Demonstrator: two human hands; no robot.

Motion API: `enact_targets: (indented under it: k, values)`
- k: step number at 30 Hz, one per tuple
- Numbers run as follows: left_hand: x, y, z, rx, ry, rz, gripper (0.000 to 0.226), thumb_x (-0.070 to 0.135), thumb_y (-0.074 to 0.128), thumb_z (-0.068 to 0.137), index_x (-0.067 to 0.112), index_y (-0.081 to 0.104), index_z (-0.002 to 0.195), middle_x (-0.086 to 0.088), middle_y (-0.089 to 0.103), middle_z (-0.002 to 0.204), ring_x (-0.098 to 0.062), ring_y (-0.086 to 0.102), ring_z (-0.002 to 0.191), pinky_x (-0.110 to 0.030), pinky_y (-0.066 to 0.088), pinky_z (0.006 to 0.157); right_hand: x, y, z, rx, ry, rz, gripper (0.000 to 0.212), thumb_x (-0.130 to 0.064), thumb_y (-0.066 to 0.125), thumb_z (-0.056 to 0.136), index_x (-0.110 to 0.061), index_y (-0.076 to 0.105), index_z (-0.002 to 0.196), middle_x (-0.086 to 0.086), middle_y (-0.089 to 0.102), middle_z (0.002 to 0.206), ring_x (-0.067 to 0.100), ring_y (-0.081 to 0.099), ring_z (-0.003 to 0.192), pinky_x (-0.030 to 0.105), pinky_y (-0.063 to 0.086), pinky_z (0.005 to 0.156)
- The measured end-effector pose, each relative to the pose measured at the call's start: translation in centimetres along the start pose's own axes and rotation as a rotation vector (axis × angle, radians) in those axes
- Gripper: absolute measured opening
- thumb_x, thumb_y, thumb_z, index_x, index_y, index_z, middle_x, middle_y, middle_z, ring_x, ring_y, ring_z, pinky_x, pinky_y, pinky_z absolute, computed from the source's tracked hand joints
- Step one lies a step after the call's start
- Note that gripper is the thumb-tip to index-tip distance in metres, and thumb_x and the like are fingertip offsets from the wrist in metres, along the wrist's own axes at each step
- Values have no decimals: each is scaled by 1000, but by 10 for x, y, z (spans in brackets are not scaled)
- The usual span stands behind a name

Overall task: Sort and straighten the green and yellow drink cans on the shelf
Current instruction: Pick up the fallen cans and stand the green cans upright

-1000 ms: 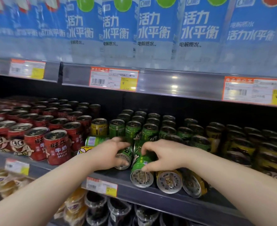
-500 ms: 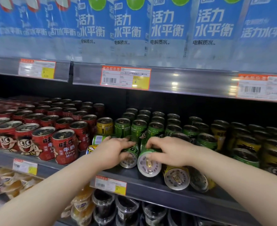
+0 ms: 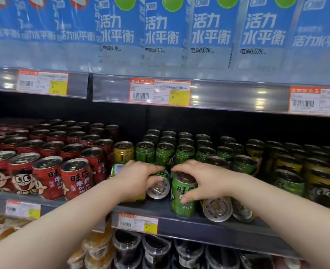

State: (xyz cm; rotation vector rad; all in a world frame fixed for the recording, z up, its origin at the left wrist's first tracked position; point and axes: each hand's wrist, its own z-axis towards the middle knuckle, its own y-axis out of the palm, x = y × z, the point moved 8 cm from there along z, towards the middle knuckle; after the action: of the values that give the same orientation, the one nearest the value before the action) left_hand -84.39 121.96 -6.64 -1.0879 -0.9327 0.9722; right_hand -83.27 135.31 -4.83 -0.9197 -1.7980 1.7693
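Note:
My right hand (image 3: 203, 179) grips an upright green can (image 3: 183, 199) at the shelf's front edge, fingers over its top and thumb on its label. My left hand (image 3: 139, 177) holds a second green can (image 3: 159, 186) that lies on its side, silver end facing me. To the right two more cans lie on their sides, one silver end (image 3: 217, 208) and another (image 3: 241, 210) behind my right wrist. Upright green cans (image 3: 165, 154) stand in rows behind my hands. A yellow can (image 3: 123, 152) stands left of them, and yellow cans (image 3: 288, 164) fill the right side.
Red milk cans (image 3: 49, 177) crowd the left of the shelf (image 3: 208, 226). A tipped can (image 3: 117, 168) lies behind my left hand. Blue-labelled bottles (image 3: 164, 32) fill the shelf above, price tags (image 3: 160, 92) on its rail. Plastic cups (image 3: 156, 249) sit below.
My right hand has tipped its green can from lying on its side to standing upright at the shelf front. My left hand stays on the other lying can.

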Motion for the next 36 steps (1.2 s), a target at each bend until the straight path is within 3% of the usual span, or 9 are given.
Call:
enact_targets:
  k: [3,6,9,14,16,18,22,28,36]
  values:
    - [-6,-16,4,-15,-57,-167,42,45,38,96,23,55,127,0,60,128,-19,52,119,-32,40,101,2,-2,0,-2,55,21,91,-43,72,76,-32,16,147,-7,24,152,14,30,136,27,29,111]
    - [-5,-18,8,-78,-80,-292,43,40,36,98,12,60,119,-5,62,120,-20,54,111,-23,38,88,4,-1,2,0,101,11,93,-40,73,76,-28,16,148,-3,24,152,15,30,136,25,27,111]
    - [-6,-8,12,-145,-134,-401,43,40,36,98,13,56,123,-1,57,125,-19,53,114,-23,37,91,5,0,0,-4,146,28,91,-38,73,77,-32,17,147,-3,25,150,16,31,136,24,28,111]
    - [-4,-14,15,25,-28,-461,49,50,46,90,20,54,128,-1,57,131,-16,52,118,-29,41,101,10,2,-2,39,216,39,97,-41,74,75,-31,11,149,-1,18,155,17,25,140,29,26,114]
    - [5,-4,8,-82,64,-393,80,67,58,72,25,41,138,3,47,139,-13,45,125,-31,38,106,9,1,-2,74,227,52,99,-40,75,74,-28,12,149,-1,21,154,16,26,139,28,26,114]
    - [8,5,3,-143,124,-220,100,66,67,63,28,25,145,3,35,145,-15,36,132,-34,34,110,7,0,-1,99,223,71,97,-40,76,73,-28,16,148,-1,26,152,15,29,138,27,28,113]
    - [6,6,5,-137,132,-253,99,52,74,67,28,20,147,3,30,145,-15,33,132,-31,31,112,5,2,-3,124,226,146,94,-39,76,73,-30,20,147,-2,28,150,15,31,136,27,30,111]
    - [6,7,3,-118,82,-227,99,50,76,66,35,19,146,6,31,141,-13,37,129,-29,34,109,3,3,-3,77,190,132,89,-39,72,78,-29,17,147,0,25,151,18,32,136,27,31,108]
    - [17,1,-2,-89,11,-131,97,48,73,71,28,17,147,3,23,148,-16,34,134,-26,31,110,13,-3,3,44,103,-54,88,-47,70,76,-29,20,145,2,33,148,21,38,132,36,38,106]
